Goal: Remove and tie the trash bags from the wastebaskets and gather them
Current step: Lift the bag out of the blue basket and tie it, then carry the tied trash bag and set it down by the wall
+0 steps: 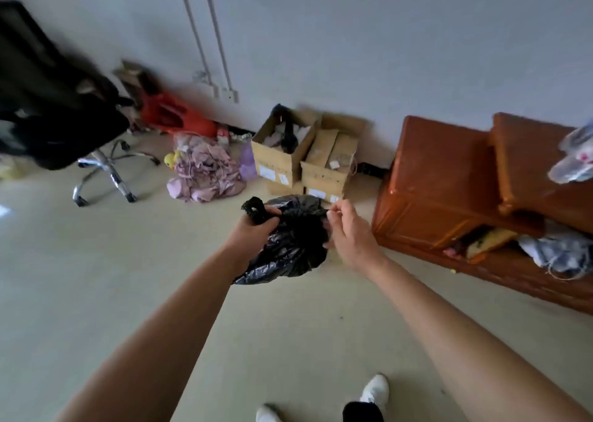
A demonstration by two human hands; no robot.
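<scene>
A black trash bag [293,242] hangs in mid-air at the centre of the frame, above the pale floor [96,277]. The left hand [256,226] is clenched around the bag's gathered neck — a twisted loop sticks up above the fist. The right hand [348,229] pinches the bag's upper right edge between thumb and fingertips. Behind stand cardboard boxes [305,161]; a wooden cabinet [449,181] sits at right, an office chair [57,113] at upper left.
</scene>
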